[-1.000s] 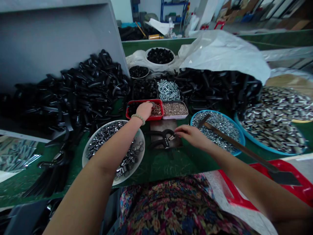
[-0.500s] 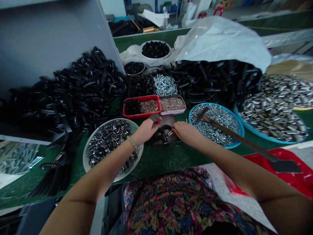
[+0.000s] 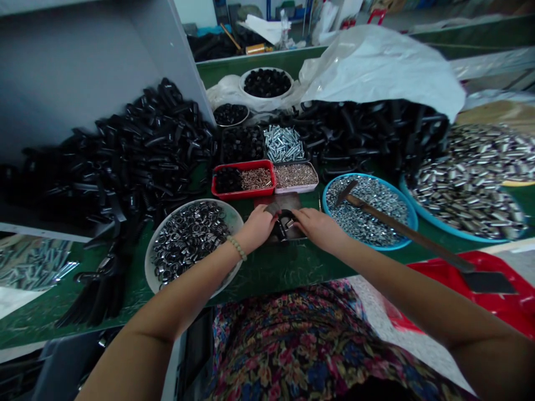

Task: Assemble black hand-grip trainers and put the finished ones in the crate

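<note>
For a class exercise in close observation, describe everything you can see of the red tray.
The red tray is shallow, roughly rectangular and looks plastic, with a raised rim. Small black parts fill its left side and copper-coloured pieces its right. It sits on the green table, its right end against or very near a pale tray. The left hand is just in front, seemingly not touching it.

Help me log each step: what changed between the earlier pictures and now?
The left grip moved from the red tray, rightward and nearer the wearer, to the black tool; any pickup is unclear. The right grip stayed at the tool. The hammer still lies across the blue basin.
</note>
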`<move>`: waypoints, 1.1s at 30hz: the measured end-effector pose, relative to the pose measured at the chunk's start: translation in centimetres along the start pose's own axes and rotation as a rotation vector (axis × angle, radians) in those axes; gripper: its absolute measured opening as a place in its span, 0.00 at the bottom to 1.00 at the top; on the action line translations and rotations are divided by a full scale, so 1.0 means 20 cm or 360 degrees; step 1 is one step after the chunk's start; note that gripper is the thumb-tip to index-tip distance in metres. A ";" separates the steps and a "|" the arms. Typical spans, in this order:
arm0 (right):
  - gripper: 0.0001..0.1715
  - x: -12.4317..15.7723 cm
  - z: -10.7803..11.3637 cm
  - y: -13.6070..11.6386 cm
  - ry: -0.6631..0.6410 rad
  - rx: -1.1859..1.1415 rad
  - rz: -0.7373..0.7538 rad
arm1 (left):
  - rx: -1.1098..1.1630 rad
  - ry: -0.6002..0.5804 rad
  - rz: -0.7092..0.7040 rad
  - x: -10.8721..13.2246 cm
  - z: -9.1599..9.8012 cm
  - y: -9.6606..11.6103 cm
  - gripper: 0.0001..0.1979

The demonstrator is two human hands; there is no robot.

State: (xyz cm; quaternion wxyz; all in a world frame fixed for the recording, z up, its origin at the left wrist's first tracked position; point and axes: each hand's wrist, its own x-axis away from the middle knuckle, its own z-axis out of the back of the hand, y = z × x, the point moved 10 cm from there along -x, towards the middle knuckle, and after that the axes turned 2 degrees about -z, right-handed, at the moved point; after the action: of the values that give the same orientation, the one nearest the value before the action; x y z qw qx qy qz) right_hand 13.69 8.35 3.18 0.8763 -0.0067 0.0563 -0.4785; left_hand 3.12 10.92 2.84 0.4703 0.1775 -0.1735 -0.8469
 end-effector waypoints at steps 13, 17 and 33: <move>0.28 0.04 -0.06 0.11 0.0087 -0.0584 -0.0146 | -0.0431 -0.0221 -0.0312 0.01 -0.06 0.15 0.10; 0.24 0.03 -0.05 0.10 0.0137 -0.0654 -0.0145 | -0.0354 -0.0116 -0.0201 -0.03 -0.06 0.17 0.23; 0.27 0.16 0.10 0.36 0.0343 -0.0235 -0.0259 | -0.0216 -0.0023 0.0019 -0.07 -0.13 0.16 0.23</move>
State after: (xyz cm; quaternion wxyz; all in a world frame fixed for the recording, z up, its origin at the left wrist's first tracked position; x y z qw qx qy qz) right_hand 21.60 9.44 4.38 0.8206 -0.0244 0.1843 -0.5404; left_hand 7.27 10.26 2.27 0.4851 0.1379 -0.1203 -0.8551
